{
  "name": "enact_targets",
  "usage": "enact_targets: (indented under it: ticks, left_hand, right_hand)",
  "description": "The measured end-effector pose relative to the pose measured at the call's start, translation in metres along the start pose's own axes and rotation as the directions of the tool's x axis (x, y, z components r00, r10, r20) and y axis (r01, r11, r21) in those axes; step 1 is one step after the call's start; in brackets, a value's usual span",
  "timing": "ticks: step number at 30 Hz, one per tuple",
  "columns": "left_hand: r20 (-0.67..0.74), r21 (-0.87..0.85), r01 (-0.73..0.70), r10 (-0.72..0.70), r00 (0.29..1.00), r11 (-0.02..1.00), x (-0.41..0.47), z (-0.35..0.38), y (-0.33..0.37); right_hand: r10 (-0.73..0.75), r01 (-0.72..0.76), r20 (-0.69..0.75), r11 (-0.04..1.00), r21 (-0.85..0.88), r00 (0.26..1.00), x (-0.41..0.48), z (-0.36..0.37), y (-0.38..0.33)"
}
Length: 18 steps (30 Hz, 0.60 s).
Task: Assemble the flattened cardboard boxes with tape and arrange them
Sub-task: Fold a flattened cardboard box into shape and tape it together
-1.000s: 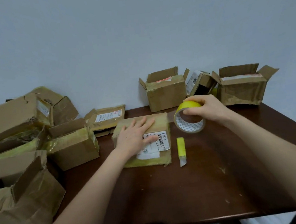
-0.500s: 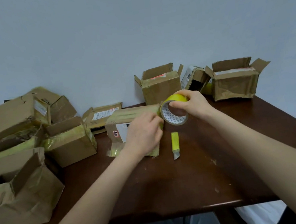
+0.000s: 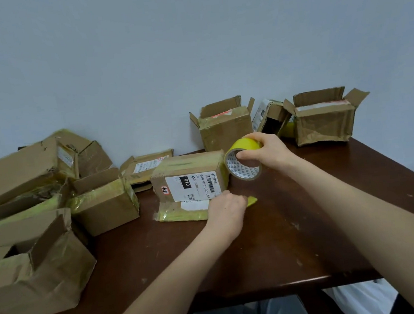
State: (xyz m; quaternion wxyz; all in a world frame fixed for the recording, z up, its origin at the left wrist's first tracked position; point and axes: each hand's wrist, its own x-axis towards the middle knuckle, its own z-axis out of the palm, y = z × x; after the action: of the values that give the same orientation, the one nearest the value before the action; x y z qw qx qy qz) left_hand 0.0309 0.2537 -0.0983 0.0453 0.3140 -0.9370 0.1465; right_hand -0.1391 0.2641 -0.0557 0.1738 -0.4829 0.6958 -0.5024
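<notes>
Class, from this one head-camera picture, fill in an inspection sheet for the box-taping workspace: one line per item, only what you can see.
Surface: dark wooden table, scuffed with pale marks.
Job's things: labelled box standing mid-table, its front flap lying flat; yellow tape roll at the box's right end; yellow knife, mostly hidden.
Clutter: heap of boxes at left; flat parcel behind the labelled box; open boxes along the wall.
Hands: right hand grips the tape roll; left hand lies curled over the flap's corner and the knife, grip unclear.
Cables: nothing seen.
Surroundings: plain pale wall.
</notes>
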Motion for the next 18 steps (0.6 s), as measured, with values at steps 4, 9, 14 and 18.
enact_targets:
  ticks: [4,9,14,18]
  left_hand:
    - [-0.05,-0.12,-0.044,0.038,0.998,0.992,-0.021,0.005,-0.011]
    - [-0.223,-0.235,-0.15,0.097,0.97,0.96,-0.051,0.013,-0.022]
    - [-0.234,-0.25,-0.021,-0.039,0.971,0.968,-0.081,0.022,-0.038]
    - [-0.031,-0.534,0.261,-0.328,0.944,0.804,-0.091,0.011,-0.042]
  right_hand:
    - [0.025,-0.026,0.027,0.999,0.044,0.999,-0.005,0.003,0.0]
    - [0.067,-0.067,0.013,0.994,0.087,0.998,-0.009,0.011,0.0]
    - [0.113,-0.115,0.029,0.991,0.073,0.993,-0.007,0.015,-0.002]
    - [0.166,-0.169,0.041,0.981,0.095,0.985,-0.008,0.018,-0.003]
